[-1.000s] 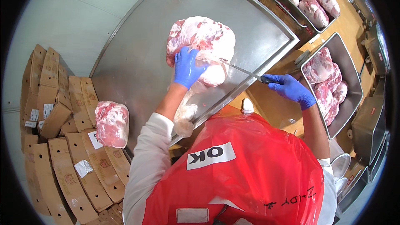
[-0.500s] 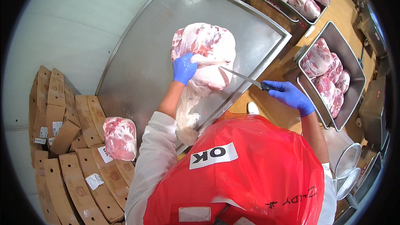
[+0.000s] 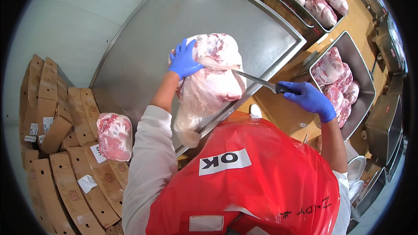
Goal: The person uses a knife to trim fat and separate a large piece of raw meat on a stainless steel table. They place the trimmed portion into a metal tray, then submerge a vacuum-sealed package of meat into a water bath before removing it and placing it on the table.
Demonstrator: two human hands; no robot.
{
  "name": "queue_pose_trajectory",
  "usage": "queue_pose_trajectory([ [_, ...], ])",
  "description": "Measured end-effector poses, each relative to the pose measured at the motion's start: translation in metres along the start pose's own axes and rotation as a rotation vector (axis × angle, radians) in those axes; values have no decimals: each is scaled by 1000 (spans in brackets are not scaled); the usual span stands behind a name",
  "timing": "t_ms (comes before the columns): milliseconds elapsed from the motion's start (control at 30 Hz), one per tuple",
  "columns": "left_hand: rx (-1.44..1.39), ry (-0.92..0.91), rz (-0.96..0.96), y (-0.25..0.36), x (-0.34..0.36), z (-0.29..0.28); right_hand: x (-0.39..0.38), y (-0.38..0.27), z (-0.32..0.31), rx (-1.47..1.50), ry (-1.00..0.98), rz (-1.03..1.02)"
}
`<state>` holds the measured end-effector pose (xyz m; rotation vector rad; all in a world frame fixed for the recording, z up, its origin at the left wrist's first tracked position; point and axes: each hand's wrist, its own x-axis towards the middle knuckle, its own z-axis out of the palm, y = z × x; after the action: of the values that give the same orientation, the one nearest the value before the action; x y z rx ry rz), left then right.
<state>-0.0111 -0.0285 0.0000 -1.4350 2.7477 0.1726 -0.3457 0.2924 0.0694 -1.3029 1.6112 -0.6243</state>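
A large piece of pale, fatty raw meat lies on the steel table, with clear plastic wrap bunched along its near left side. Spread over the meat's left part is my left hand, blue-gloved, fingers stretched out and pressing on it. My right hand, also gloved in blue, is wrapped round the dark handle of a knife. The blade points left, and its tip touches the right side of the meat at the plastic's edge.
On the left, cardboard boxes are stacked beside the table, a smaller meat cut lying by them. Steel bins of meat stand at the right and far right. The table's raised rim runs along its right side.
My left hand has gone from gripping a fold at the meat's front to lying spread on its left side. The meat has turned, with more plastic over its near part. The knife stays at its right.
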Motion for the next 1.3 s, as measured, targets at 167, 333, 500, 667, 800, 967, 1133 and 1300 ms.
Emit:
queue_pose_trajectory([
  [167,-80,-38,-54,-21,-5,-12,18,-6,11,-85,19,-56],
  [333,-95,-98,-130,-35,-22,-28,28,-26,13,-239,49,-98],
  [500,-206,237,-175,-20,-79,4,26,-52,20,-422,113,-77],
  [667,-312,541,-231,30,-206,54,29,-54,45,-346,77,-99],
  [800,-544,425,-512,53,-238,122,43,-69,45,-439,61,-117],
  [967,-508,321,-862,36,-210,124,55,-82,34,-572,-5,-126],
  [1133,-530,704,-565,-44,-221,82,59,-86,39,-674,34,-128],
  [1300,-1008,769,-69,-140,-166,-91,64,-89,37,-693,34,-151],
])
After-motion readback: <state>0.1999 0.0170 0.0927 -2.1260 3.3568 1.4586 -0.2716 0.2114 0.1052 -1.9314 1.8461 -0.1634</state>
